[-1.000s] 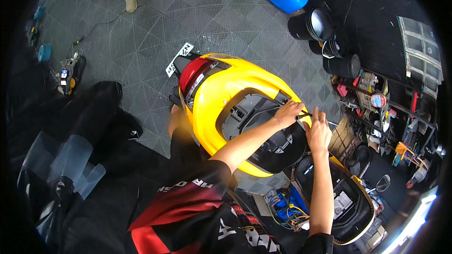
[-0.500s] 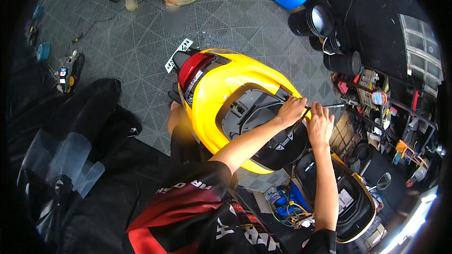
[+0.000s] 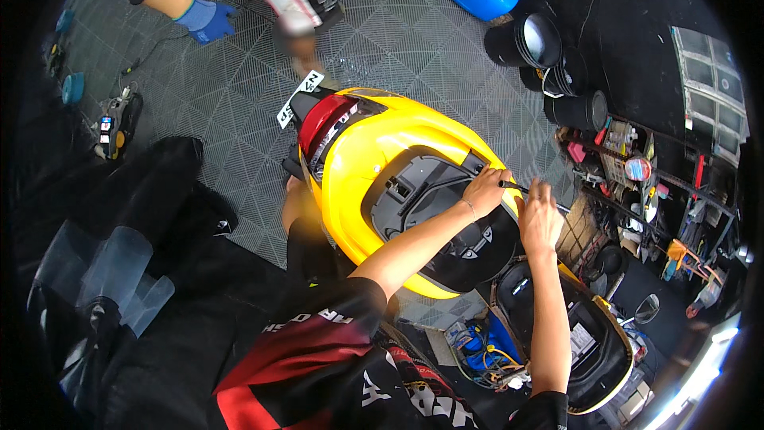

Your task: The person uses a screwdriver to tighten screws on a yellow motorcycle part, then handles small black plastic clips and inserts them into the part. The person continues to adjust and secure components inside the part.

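While both forearms reach in from the near edge, the left hand [image 3: 485, 191] closes around the dark handle of a slim screwdriver [image 3: 529, 189] at the right rim of the yellow scooter tail [image 3: 374, 151], and the right hand [image 3: 539, 219] rests just beside it, fingers loosely bent over the tool's metal shaft; whether that hand actually grips the shaft cannot be told. The screwdriver lies nearly level, pointing right, off the edge of the bodywork. The tail's yellow cowl curves around an open grey under-seat cavity [image 3: 414, 191], with a red tail lamp [image 3: 322, 119] and a white plate [image 3: 300, 97] at its far end. Its black seat [image 3: 477, 251] lies just near of the hands, and a second opened scooter compartment [image 3: 581, 342] sits close on the near right. Room is tight on the right, where stacked black buckets [image 3: 541, 56] and a cluttered tool shelf [image 3: 637, 175] crowd in. Left of the tail, grey tiled floor [image 3: 231, 111] lies open as far as a small power tool [image 3: 115, 123]. Far off, another person's blue-gloved hand [image 3: 205, 20] hangs over the floor.
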### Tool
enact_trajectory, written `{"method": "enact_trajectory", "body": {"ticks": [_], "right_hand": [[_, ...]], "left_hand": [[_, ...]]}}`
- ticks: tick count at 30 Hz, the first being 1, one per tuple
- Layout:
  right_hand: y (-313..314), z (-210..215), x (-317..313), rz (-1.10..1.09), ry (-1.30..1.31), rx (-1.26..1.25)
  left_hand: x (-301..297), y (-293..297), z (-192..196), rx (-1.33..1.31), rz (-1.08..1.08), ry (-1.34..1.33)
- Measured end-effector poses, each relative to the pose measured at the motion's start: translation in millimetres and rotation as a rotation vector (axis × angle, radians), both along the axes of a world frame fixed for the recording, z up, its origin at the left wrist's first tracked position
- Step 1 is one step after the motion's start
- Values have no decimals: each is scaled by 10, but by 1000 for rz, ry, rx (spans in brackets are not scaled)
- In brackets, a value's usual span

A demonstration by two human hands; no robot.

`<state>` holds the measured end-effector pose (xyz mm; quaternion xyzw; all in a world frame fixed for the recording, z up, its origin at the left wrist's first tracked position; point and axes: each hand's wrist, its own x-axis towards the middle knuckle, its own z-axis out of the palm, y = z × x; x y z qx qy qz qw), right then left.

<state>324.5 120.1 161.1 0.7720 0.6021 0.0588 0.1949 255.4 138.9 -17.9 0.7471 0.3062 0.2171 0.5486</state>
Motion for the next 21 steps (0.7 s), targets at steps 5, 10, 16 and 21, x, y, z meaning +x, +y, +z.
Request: {"method": "enact_trajectory", "body": {"ticks": [5,10,16,21], "right_hand": [[-526,-694,559,-318,-14,189],[38,-240,97,-656,452,99],[14,70,48,-57,-36,-285],[-294,-466,294,-499,243,143]], "left_hand": [[261,148,295,4,-122,-93],[44,257,189,-118,-158,-65],[105,238,-3,-60,-216,8],[152,153,200,-103,-122,-50]]}}
